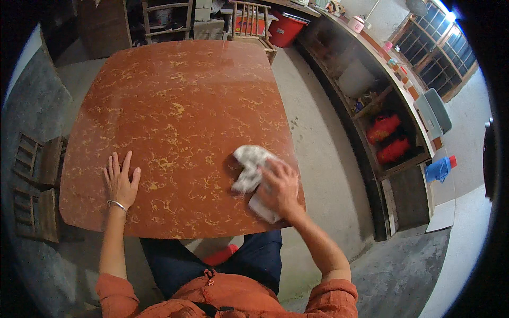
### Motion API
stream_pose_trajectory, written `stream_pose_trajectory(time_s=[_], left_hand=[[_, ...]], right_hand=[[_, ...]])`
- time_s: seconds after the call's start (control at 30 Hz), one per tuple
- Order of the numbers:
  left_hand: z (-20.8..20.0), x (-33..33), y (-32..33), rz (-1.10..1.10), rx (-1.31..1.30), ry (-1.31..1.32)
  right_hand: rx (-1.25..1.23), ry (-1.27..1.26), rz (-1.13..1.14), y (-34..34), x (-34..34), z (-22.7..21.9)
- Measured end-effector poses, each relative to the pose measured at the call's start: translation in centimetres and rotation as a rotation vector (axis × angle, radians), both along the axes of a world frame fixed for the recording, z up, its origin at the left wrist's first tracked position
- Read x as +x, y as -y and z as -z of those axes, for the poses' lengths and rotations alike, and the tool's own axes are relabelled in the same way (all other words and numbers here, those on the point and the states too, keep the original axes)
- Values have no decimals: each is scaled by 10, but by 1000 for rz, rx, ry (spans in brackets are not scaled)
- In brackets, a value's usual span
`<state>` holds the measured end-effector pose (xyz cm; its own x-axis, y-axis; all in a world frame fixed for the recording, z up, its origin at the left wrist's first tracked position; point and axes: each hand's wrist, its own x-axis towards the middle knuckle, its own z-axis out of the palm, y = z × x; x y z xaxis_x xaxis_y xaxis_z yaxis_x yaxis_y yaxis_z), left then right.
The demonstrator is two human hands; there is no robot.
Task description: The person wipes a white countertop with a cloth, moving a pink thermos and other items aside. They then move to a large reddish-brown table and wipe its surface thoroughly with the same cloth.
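A reddish-brown table (180, 127) with yellow marbled veins spreads out in front of me. Near its right front edge, my right hand (278, 185) presses a crumpled white cloth with grey patches (253, 159) against the top. Part of the cloth sticks out beyond the fingers and part shows below the palm; the hand is slightly blurred. My left hand (121, 177) lies flat on the table near the left front edge, fingers spread, holding nothing. A silver bangle (116, 205) circles that wrist.
Wooden chairs (47, 212) stand left of the table, and another chair (250, 21) is at the far side. Beyond it sits a red bucket (287, 31). Along the right runs a long counter (389, 71) with shelves below, bearing a grey-green basin (433, 111).
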<state>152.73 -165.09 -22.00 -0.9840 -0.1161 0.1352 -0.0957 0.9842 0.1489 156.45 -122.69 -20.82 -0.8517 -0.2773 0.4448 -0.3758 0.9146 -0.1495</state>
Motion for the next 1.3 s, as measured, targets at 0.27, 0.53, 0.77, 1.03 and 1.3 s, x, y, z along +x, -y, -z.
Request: stream_pose_trajectory(time_s=[0.27,0.53,0.77,1.03,1.3], left_hand=[[-2,-9,-9,39,77,11],[5,-5,4,38,81,-9],[-2,-4,-5,24,75,-5],[-5,-6,-8,39,113,-15],[11,-7,9,36,118,-77]], right_hand=[[-49,-95,575,11,-172,11],[-70,97,-574,134,-63,12],[-54,-15,-85,6,-72,10],[-55,19,542,33,-259,14],[-164,0,-494,227,-187,31]])
